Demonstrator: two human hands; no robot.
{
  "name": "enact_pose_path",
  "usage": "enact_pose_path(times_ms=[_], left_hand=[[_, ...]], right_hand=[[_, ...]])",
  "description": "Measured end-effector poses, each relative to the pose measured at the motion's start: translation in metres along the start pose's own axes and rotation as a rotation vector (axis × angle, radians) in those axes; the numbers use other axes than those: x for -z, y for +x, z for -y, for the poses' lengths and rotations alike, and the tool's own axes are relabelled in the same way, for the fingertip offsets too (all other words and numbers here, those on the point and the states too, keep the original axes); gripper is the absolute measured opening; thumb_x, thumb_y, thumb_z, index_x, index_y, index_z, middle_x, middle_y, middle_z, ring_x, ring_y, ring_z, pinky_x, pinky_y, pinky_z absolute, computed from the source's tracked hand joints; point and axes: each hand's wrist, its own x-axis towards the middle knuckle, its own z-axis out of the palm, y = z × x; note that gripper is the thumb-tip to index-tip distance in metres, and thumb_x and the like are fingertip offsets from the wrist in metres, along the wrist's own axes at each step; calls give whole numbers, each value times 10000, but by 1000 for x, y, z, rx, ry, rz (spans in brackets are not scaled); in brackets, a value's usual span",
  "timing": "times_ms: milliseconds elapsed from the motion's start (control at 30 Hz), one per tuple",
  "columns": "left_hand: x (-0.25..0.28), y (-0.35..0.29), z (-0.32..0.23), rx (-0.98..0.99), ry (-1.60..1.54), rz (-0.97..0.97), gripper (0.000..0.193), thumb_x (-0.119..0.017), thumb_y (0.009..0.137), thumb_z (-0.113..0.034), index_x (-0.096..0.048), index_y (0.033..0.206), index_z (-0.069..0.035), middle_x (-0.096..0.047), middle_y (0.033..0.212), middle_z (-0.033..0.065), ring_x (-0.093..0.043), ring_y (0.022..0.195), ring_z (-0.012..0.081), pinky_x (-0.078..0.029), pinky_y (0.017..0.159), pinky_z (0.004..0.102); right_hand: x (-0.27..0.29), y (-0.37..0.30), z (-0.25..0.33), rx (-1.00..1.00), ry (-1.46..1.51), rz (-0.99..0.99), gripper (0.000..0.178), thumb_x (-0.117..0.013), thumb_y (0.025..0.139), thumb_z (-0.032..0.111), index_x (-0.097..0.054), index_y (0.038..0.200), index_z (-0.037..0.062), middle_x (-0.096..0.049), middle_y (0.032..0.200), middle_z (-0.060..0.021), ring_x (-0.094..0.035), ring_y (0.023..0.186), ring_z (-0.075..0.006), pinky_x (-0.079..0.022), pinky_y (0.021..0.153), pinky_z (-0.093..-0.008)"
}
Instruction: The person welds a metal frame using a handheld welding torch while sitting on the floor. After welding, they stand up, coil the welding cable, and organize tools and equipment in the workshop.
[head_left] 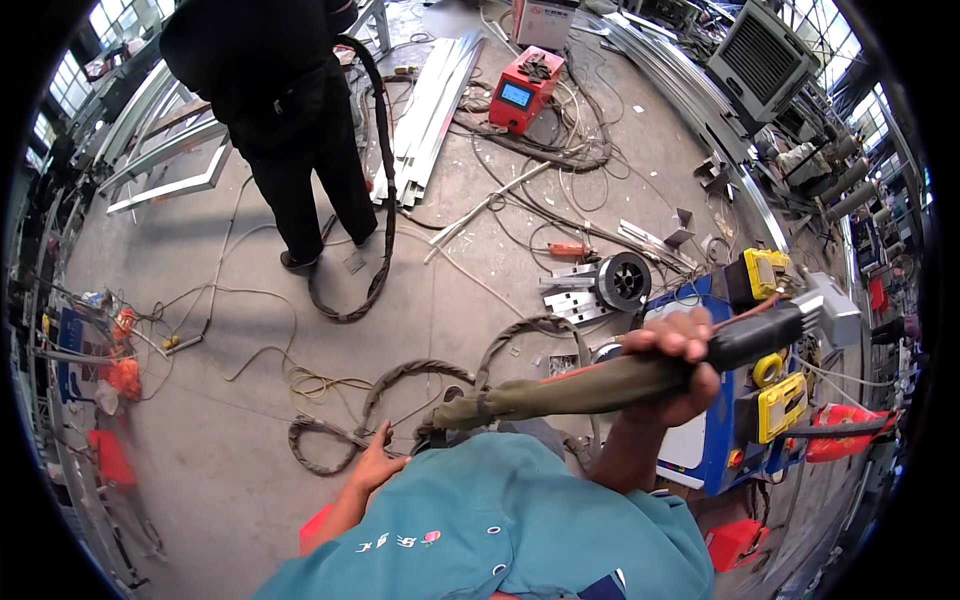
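My right hand (pixel 672 375) is wrapped round a hand-held welding gun (pixel 755 335), raised at the right of my body. The gun has a black body and a blocky grey metal head (pixel 832 310) pointing right. An olive cloth sleeve (pixel 585 388) covers its cable, running left across my front to a dark wrapped cable (pixel 415 372) looped over the floor. Low on my left side, my left hand (pixel 376 464) has its fingers apart and nothing visible in it. It is beside the cable loops; whether it touches them I cannot tell.
A person in dark clothes (pixel 290 130) stands ahead left beside another hanging cable (pixel 385 180). Metal profiles (pixel 435 110) and a red machine with a screen (pixel 525 92) lie beyond. A blue-and-yellow machine (pixel 735 425) stands close right, near a black spool (pixel 623 282). Loose wires (pixel 230 290) cross the floor.
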Motion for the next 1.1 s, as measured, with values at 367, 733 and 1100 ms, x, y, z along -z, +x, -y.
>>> enact_pose_path(times_ms=[367, 733, 1100], left_hand=[[-22, 149, -43, 98, -153, 81, 1050, -856, 689, -247, -311, 1558, -28, -451, 1521, 246, -467, 1394, 350, -400, 1130, 411], [-24, 367, -224, -138, 123, -321, 417, -814, 734, -312, -667, 998, -24, -691, 985, 188, -661, 962, 378, -518, 826, 441], [69, 551, -433, -400, 75, -1231, 331, -750, 796, -96, -611, 1093, -44, -668, 956, 153, -644, 911, 357, -510, 791, 436]], right_hand=[[-8, 170, 9, 5, 155, 175, 237, -648, 854, -50, -507, 945, 118, -598, 888, 44, -636, 963, -119, -505, 952, -336], [144, 413, 29, 188, 371, 273, 237, -650, 819, -90, -493, 825, 87, -592, 770, -35, -667, 761, -159, -625, 741, -381], [228, 684, 58, 416, 418, 138, 195, -680, 732, -17, -512, 817, 35, -587, 744, -74, -645, 666, -160, -645, 642, -328]])
